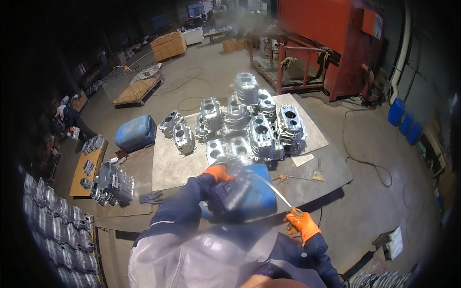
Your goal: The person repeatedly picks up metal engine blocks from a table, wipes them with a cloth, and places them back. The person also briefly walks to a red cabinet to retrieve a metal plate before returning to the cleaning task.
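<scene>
Left hand [218,173] clamped on blue canister [249,194], right hand [300,224] pinching clear hose [273,189]. Best keeping hose end low, canister steady, away from aluminium castings [249,125].

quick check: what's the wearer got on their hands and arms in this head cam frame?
Both hands are in bright orange gloves: left hand, right hand. The arms are covered by dark navy long sleeves of a work jacket, with a thin pale stripe across the left upper sleeve. A translucent, cloudy plastic apron or cover lies over the chest below the arms.
</scene>
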Motion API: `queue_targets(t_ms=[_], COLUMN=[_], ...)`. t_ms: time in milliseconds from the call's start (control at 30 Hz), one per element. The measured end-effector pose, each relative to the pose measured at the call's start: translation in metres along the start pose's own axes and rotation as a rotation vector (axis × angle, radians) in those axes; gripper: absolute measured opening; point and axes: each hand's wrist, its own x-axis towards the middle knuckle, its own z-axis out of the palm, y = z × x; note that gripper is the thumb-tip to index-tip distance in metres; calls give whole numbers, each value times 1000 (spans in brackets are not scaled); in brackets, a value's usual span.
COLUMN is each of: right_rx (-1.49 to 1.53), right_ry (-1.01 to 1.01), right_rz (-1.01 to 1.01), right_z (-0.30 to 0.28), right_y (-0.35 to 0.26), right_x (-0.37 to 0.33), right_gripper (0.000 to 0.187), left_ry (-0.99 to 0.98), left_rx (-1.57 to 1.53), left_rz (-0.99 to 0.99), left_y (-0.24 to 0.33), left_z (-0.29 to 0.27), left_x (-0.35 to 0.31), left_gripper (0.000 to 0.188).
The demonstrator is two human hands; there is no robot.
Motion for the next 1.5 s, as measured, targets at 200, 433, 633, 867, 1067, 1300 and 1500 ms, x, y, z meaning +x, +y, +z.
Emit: queue_targets(t_ms=[200,433,633,867,1067,1300,1500], right_rx=[41,-101,-309,-83,-523,-737,-661], right_ry=[204,-230,-113,-113,-373,17,-323], right_rz=[131,-42,195,1,-15,33,-152], right_z=[-16,-2,28,29,40,60,85], right_y=[13,6,-17,-28,-12,-54,-61], right_x=[12,44,66,111,115,117,115], right_gripper=[28,27,13,36,30,48,48], left_ry=[182,171,326,639,324,474,399], left_rx=[-739,-637,-651,-390,41,-188,-477], left_rz=[-25,-42,-164,-535,-521,-353,-468], left_y=[-55,-154,-196,-82,62,4,-58], left_z=[44,102,142,60,73,77,67], left_x=[-14,28,44,-22,-87,-90,-97], left_gripper=[50,42,70,76,89,71,72])
